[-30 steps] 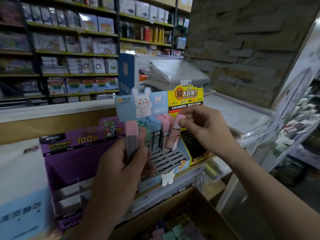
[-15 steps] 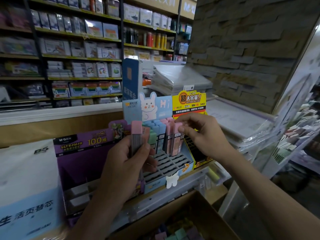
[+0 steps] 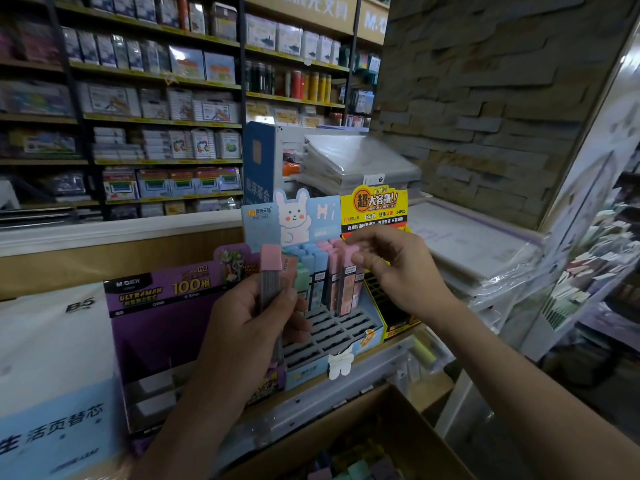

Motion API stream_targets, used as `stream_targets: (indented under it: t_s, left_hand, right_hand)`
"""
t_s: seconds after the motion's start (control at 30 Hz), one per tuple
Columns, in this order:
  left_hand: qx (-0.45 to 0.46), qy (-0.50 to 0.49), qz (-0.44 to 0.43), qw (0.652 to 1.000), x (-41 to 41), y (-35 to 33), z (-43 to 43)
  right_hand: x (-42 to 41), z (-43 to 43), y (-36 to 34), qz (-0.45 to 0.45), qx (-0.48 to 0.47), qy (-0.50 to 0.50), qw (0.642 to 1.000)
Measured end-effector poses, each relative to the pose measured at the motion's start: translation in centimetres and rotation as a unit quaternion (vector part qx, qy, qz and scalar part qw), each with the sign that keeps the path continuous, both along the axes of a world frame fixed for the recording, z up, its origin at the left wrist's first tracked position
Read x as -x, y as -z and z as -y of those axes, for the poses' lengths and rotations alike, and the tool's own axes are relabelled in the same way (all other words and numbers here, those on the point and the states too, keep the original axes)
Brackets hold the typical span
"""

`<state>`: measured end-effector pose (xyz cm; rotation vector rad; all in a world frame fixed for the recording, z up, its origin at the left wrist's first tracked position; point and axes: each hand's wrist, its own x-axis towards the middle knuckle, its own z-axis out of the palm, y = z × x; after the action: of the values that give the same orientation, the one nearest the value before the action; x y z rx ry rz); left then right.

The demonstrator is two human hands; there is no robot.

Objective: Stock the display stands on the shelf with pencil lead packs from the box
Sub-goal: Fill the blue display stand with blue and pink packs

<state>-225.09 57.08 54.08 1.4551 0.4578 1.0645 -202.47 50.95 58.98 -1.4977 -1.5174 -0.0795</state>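
My left hand is shut on a few upright pencil lead packs, and the front pack has a pink cap. They sit just left of the blue rabbit display stand. Blue, green and pink packs fill the stand's back rows, while the front slots are bare. My right hand pinches the cap of a pink pack that stands in a slot at the right of the stand. The cardboard box lies below with several coloured packs inside.
A purple display stand stands left of the blue one, and a yellow-and-black stand is to its right. A white B5 refill box is at far left. Plastic-wrapped stacks lie to the right, and stocked shelves fill the background.
My right hand has lowered the pink pack from above the stand into a slot. My left hand has stayed beside the stand with its packs. The view has shifted slightly.
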Motion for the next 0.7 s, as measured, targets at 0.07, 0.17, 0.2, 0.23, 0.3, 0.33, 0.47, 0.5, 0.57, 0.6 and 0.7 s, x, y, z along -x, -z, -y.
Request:
stream_targets:
  t_s: [0.07, 0.17, 0.2, 0.23, 0.3, 0.33, 0.47, 0.5, 0.57, 0.6, 0.7]
  left_hand:
    - [0.003, 0.002, -0.001, 1.000, 0.00, 0.03, -0.08]
    - [0.004, 0.005, 0.002, 1.000, 0.07, 0.05, -0.13]
    - [0.004, 0.004, 0.004, 1.000, 0.07, 0.06, -0.14]
    - [0.005, 0.003, 0.006, 1.000, 0.04, 0.08, -0.15]
    - [0.005, 0.002, 0.006, 1.000, -0.04, 0.11, -0.19]
    - [0.005, 0.002, 0.006, 1.000, -0.07, 0.10, -0.20]
    - [0.005, 0.004, 0.003, 1.000, -0.06, 0.02, -0.19]
    - [0.006, 0.005, 0.002, 1.000, -0.06, 0.02, -0.19]
    - [0.010, 0.005, 0.007, 1.000, -0.07, 0.04, -0.21]
    - [0.011, 0.006, 0.008, 1.000, -0.04, 0.04, -0.21]
    - [0.009, 0.007, 0.007, 1.000, -0.02, 0.01, -0.15]
  right_hand:
    - [-0.12, -0.13, 0.02, 0.001, -0.008, 0.008, 1.000]
    - [-0.24, -0.30, 0.08, 0.003, -0.011, 0.014, 1.000]
    - [-0.26, -0.31, 0.15, 0.005, -0.009, 0.015, 1.000]
    - [-0.24, -0.32, 0.22, 0.009, -0.007, 0.016, 1.000]
    - [-0.16, -0.27, 0.30, 0.028, -0.006, 0.021, 0.999]
    - [-0.15, -0.25, 0.27, 0.040, -0.008, 0.024, 0.999]
    - [-0.23, -0.06, -0.15, 0.048, -0.009, 0.020, 0.999]
    - [-0.25, -0.01, -0.21, 0.045, -0.006, 0.020, 0.999]
    - [-0.32, 0.11, -0.22, 0.034, 0.000, 0.018, 0.999]
    - [-0.37, 0.18, -0.21, 0.030, 0.004, 0.017, 0.999]
    - [-0.55, 0.32, -0.20, 0.030, 0.018, 0.017, 0.999]
